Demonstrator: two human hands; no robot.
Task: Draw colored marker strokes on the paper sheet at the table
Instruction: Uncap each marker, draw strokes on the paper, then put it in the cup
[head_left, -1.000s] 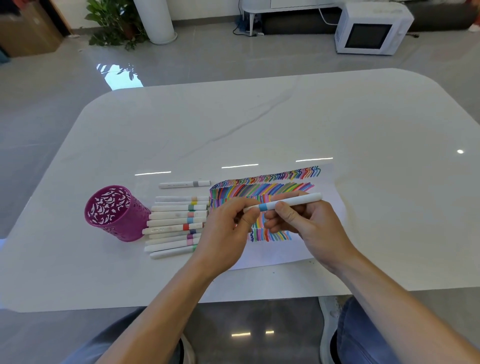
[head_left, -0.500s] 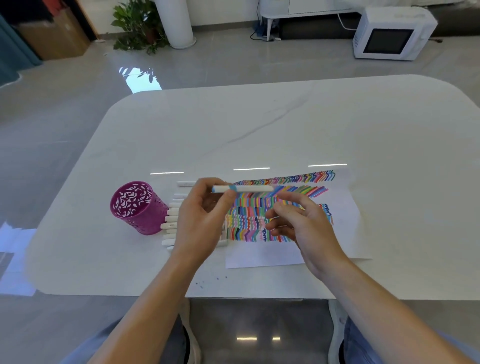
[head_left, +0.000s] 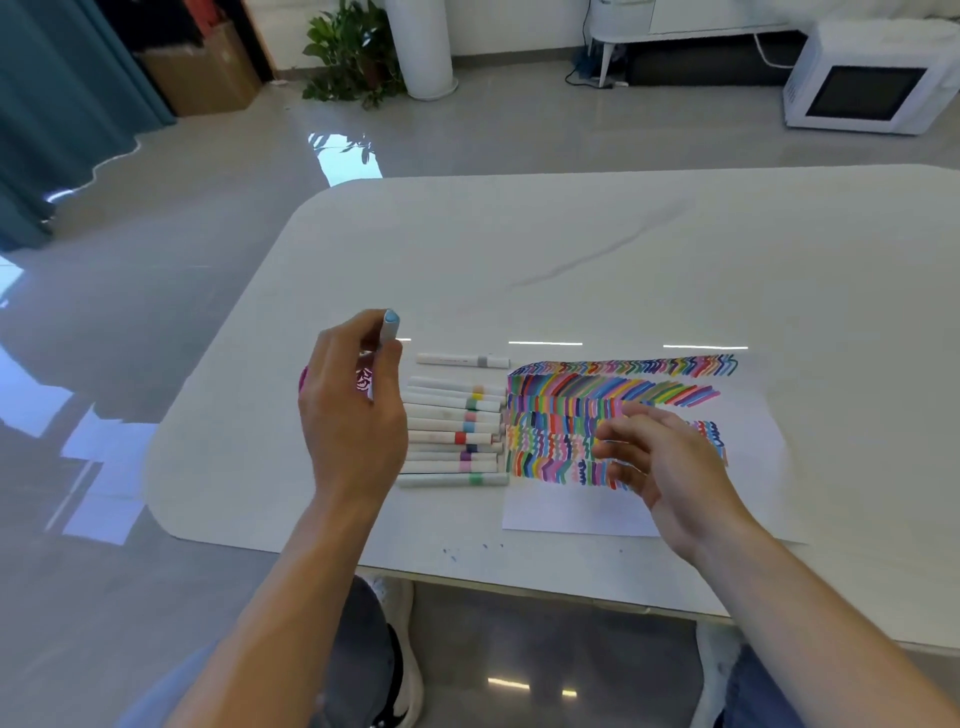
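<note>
My left hand grips a light-blue marker nearly upright, fingers closed round its barrel, its blue end pointing up — right over the purple pen cup, which the hand mostly hides near the table's left edge. My right hand hovers empty, fingers loosely spread, above the paper sheet that lies toward the table's near edge. Bands of coloured strokes fill the sheet's upper part; its near strip is blank. Between cup and sheet, a row of capped markers lies side by side, one grey-banded marker apart on the far side. The risk, as I judge it: lowering this marker blind could clip the cup's rim and tip it — or my wrist could nudge the row rolling onto the sheet.
</note>
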